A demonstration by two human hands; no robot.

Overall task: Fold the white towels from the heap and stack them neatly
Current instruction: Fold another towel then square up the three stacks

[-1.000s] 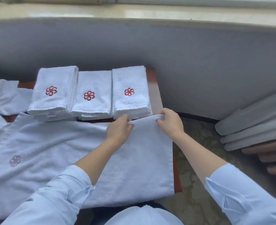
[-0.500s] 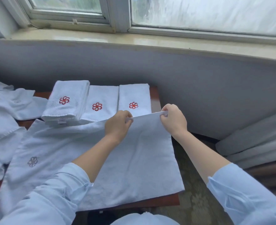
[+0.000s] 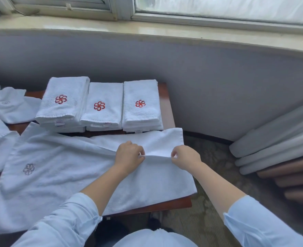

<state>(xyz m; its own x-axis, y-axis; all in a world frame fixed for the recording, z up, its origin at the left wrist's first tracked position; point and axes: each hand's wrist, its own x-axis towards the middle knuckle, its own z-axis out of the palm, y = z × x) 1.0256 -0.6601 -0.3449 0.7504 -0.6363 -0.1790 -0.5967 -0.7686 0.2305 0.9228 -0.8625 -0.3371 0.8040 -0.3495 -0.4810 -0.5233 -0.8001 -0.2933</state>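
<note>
Two pinches are seen in the head view: the left grip (image 3: 129, 155) and the right grip (image 3: 186, 157) are each closed on a raised ridge of the spread towel (image 3: 67, 166). That towel is laid across the desk (image 3: 167, 107), and its right end appears to reach just past the desk's right edge. Three folded stacks (image 3: 102, 106) are set side by side just behind it, and the unfolded heap (image 3: 3, 118) is left at the far left.

If the ridge is drawn unevenly, a skewed crease is likely to be made. If the cloth is dragged rightwards, the overhanging end could be pulled off the desk. If the fold is carried too far back, the right-hand stack (image 3: 141, 104) could be nudged out of line.
</note>
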